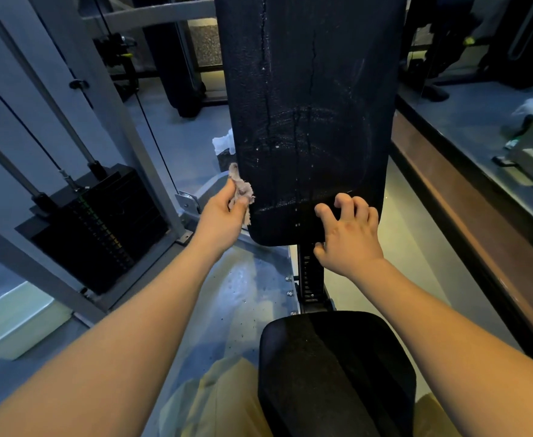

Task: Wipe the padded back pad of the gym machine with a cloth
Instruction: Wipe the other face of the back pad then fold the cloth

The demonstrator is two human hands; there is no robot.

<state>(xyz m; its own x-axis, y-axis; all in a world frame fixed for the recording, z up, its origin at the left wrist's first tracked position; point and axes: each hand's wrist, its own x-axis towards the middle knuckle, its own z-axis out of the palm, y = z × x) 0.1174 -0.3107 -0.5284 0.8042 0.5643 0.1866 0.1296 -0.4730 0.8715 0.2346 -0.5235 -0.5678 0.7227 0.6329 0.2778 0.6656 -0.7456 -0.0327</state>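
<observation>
Gym interior, with a grey-framed weight stack (101, 228) at left. The left hand (222, 212) pinches a crumpled pale cloth (241, 192) between thumb and fingers, the cloth touching the lower left edge of the upright black back pad (312, 105). The right hand (348, 234) grips that pad's bottom end, bent fingers spread on its face and thumb beneath its lower edge, while both bare forearms reach forward past the black seat pad (334, 373) below.
</observation>
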